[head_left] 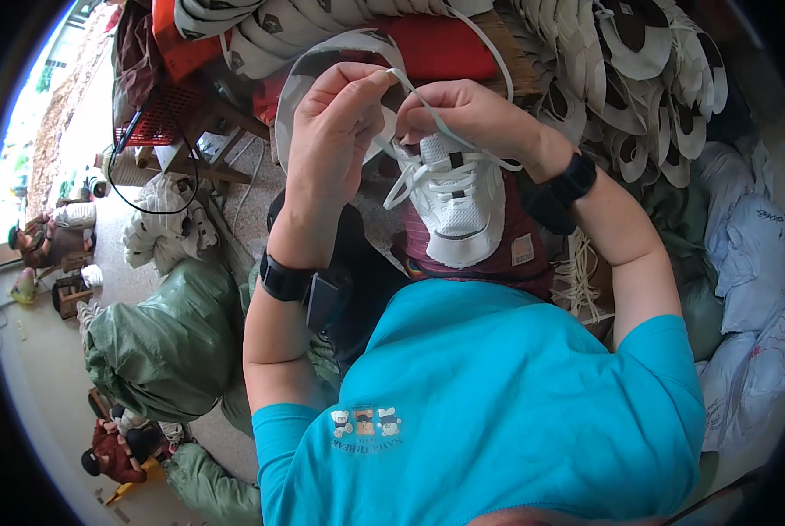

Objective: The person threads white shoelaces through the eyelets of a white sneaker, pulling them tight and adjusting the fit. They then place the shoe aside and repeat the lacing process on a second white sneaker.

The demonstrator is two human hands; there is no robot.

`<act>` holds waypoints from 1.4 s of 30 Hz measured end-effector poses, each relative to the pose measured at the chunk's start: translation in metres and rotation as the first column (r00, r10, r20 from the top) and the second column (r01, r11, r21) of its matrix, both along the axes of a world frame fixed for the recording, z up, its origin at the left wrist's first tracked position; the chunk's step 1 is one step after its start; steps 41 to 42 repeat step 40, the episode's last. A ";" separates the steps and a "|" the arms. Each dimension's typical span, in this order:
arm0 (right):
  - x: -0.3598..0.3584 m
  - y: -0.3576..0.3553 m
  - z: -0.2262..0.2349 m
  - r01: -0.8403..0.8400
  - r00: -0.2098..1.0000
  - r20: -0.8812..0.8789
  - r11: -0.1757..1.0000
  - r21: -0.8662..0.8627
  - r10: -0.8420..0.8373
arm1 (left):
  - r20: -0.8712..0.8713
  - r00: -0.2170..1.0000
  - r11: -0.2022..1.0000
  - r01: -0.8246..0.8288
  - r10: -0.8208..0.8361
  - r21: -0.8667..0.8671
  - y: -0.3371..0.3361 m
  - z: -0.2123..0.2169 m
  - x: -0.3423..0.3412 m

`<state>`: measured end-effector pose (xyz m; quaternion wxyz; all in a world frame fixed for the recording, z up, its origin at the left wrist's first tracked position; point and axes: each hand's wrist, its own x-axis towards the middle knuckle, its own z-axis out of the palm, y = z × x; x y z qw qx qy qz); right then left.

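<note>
Fingers of left hand (329, 131) and right hand (463, 114) pinch white lace (427, 110) over white shoe upper (454, 206).

- One view only: head-worn fisheye, the left of a side-by-side pair, so you have no second view to overlap with.
- It looks steeply down over your chest; your teal shirt (489, 412) fills the lower middle.
- Your forearms enter from below; left hand (331, 131) and right hand (467, 114) sit close, upper centre, over the white shoe upper (454, 206).
- Rim is dark and bends edges; the floor (42, 377) curves along the left.
</note>
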<state>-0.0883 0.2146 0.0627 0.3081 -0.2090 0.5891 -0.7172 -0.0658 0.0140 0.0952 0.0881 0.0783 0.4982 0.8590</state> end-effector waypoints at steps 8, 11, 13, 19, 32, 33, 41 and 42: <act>-0.001 0.000 0.009 -0.127 0.965 -0.195 0.961 0.244 0.177 | -0.043 0.999 0.998 0.024 -0.026 -0.057 0.012 0.004 0.012; 0.002 -0.004 0.008 -0.156 0.967 -0.154 0.948 0.278 0.205 | -0.075 0.996 0.987 0.030 -0.042 -0.158 0.011 0.005 0.016; 0.003 -0.005 -0.004 0.015 0.995 -0.098 0.995 0.103 -0.005 | -0.104 0.994 0.995 0.021 -0.031 -0.095 0.007 -0.003 0.011; 0.001 0.039 -0.012 0.402 0.881 0.341 0.899 -0.172 -0.328 | 0.061 0.993 0.925 0.070 -0.099 0.373 -0.027 -0.035 0.006; 0.037 0.082 -0.031 0.259 0.960 -0.205 0.886 0.385 -0.191 | -0.058 0.991 0.888 -0.134 0.121 -0.440 -0.028 -0.080 0.029; 0.036 0.082 -0.035 0.234 0.960 -0.233 0.898 0.374 -0.153 | -0.069 0.992 0.878 -0.126 0.106 -0.462 -0.024 -0.083 0.030; 0.036 0.091 -0.025 0.008 0.967 0.222 0.883 0.470 -0.127 | -0.079 0.997 0.809 -0.067 0.025 -0.584 -0.020 -0.094 0.037; 0.036 0.091 -0.025 0.008 0.967 0.222 0.883 0.470 -0.127 | -0.079 0.997 0.809 -0.067 0.025 -0.584 -0.020 -0.094 0.037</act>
